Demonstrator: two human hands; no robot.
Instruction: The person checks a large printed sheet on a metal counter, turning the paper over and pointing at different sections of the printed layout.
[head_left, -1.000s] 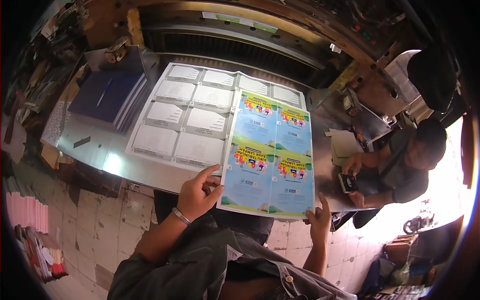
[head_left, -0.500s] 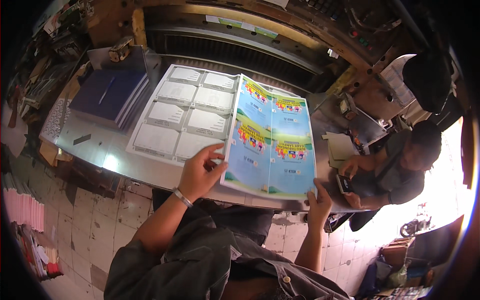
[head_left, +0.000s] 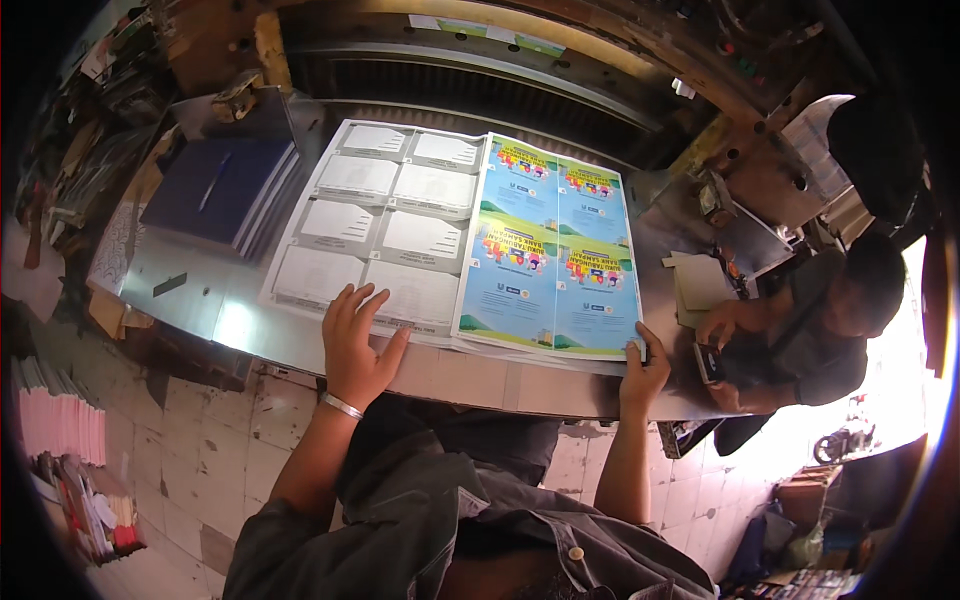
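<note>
A colour-printed sheet [head_left: 515,215], blue and green with repeated cartoon panels, lies over the right half of a larger sheet [head_left: 335,222] printed with grey-and-white panels. At the lower edge of the grey-panelled sheet is my left hand [head_left: 358,345], fingers spread, holding nothing and wearing a metal bracelet on its wrist. My right hand [head_left: 645,378] has the near right corner of the colour-printed sheet between thumb and fingers. Both sheets rest on a metal table [head_left: 190,285], its near edge just in front of me.
Dark blue bound books [head_left: 190,180] are stacked at the left, with a pen [head_left: 214,185] on top. A machine with a dark slot [head_left: 440,90] runs behind the table. At the right a person [head_left: 800,320] holds a phone [head_left: 708,362] beside some cream papers [head_left: 702,282].
The colour-printed sheet has come down flat and slightly away from me. My left hand has let go of its left edge and moved left onto the grey-panelled sheet.
</note>
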